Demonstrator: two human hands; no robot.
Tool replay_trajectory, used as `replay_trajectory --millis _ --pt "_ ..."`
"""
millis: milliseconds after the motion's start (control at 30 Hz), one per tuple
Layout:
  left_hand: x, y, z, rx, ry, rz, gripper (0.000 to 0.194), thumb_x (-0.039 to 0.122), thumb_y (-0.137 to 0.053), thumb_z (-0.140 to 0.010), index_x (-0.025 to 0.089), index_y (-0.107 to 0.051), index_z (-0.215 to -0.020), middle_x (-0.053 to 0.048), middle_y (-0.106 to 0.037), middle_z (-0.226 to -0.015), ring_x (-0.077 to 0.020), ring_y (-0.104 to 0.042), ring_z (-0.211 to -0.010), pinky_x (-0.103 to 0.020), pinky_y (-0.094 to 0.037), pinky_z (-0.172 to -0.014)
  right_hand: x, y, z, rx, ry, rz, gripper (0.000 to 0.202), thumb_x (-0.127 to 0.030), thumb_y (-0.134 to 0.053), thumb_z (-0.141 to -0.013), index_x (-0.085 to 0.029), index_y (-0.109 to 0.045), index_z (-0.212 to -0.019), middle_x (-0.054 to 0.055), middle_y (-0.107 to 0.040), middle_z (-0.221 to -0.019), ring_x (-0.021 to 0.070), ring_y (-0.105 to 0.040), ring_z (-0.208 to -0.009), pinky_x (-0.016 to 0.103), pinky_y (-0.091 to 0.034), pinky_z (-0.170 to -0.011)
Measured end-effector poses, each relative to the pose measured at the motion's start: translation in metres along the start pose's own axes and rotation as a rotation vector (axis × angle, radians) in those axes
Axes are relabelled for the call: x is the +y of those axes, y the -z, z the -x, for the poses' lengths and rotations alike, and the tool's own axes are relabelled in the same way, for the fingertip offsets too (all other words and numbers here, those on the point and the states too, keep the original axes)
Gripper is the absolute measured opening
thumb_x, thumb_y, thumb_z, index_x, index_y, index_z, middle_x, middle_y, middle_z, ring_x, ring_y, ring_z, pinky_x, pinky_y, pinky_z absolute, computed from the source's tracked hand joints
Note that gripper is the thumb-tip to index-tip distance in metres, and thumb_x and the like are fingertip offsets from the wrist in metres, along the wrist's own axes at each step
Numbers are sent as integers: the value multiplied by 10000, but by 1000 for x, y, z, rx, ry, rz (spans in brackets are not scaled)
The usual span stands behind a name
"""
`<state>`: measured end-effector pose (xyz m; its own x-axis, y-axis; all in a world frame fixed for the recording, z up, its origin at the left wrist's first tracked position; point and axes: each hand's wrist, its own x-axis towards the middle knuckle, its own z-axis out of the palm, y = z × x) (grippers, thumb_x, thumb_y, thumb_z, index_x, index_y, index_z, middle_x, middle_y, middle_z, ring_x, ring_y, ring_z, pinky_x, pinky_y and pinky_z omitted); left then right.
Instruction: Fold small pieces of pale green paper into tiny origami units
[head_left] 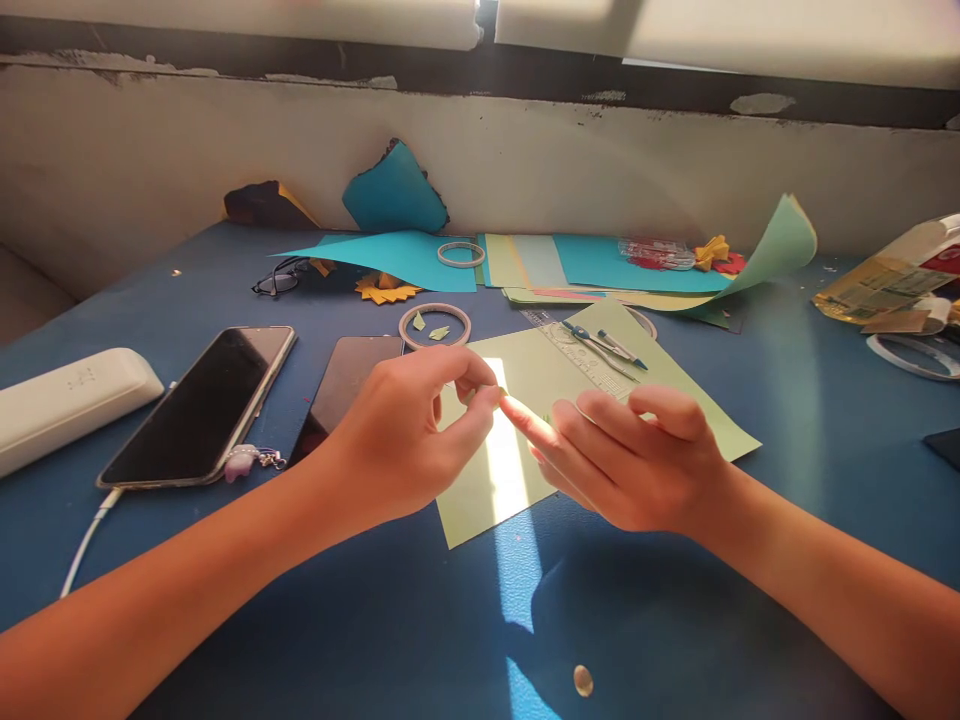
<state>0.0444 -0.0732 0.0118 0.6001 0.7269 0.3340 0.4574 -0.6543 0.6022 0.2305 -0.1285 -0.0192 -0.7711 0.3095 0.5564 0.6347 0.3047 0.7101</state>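
My left hand is closed in a pinch over the light green sheet. Between its thumb and forefinger a tiny yellowish-green bit, apparently paper, just shows. One outstretched finger of my right hand touches this bit at its tip; the other fingers are loosely bent and apart, with nothing visible in them. Beneath both hands lies the light green sheet, crossed by a bright strip of sunlight. On it rest a clear ruler and a drawing compass. Small green paper pieces lie within a tape roll behind my left hand.
At left are a phone with a cable, a white device and a dark flat device. Coloured paper, glasses and a yellow paper flower lie behind. A bottle lies right; a small disc is in front.
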Motion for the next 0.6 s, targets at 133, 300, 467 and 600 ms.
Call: replay_trajectory --millis 133,300,467,600 --pt "-2 0 -1 32 9 14 110 233 -505 -783 180 -566 -708 39 -537 -637 -56 -352 -437 -185 -317 -405 1 -1 2 23 -6 -47 190 -165 -580 -780 -164 -646 -958 -64 -550 -513 86 -453 -503 293 -248 -566" --pt "-3 0 -1 81 28 -7 110 238 -508 -777 177 -579 -719 20 -584 -677 -60 -368 -433 -190 -343 -414 -1 2 0 113 -173 -261 153 -121 -568 -764 -107 -605 -912 -30 -611 -546 98 -518 -502 302 -294 -579" --pt "4 -9 8 129 -86 -84 86 172 -505 -756 171 -583 -721 9 -604 -669 -75 -441 -477 -209 -364 -467 -17 9 -10 -16 -708 -824 51 -128 -539 -787 -159 -558 -822 -39 -574 -552 79 -489 -472 265 -382 -568" --pt "6 -17 15 132 -154 -91 88 131 -490 -758 146 -571 -727 -10 -588 -645 -97 -489 -557 -207 -366 -468 -26 14 -16 -156 -898 -1042 101 -161 -479 -808 -174 -534 -724 -50 -521 -524 76 -470 -478 227 -398 -520"
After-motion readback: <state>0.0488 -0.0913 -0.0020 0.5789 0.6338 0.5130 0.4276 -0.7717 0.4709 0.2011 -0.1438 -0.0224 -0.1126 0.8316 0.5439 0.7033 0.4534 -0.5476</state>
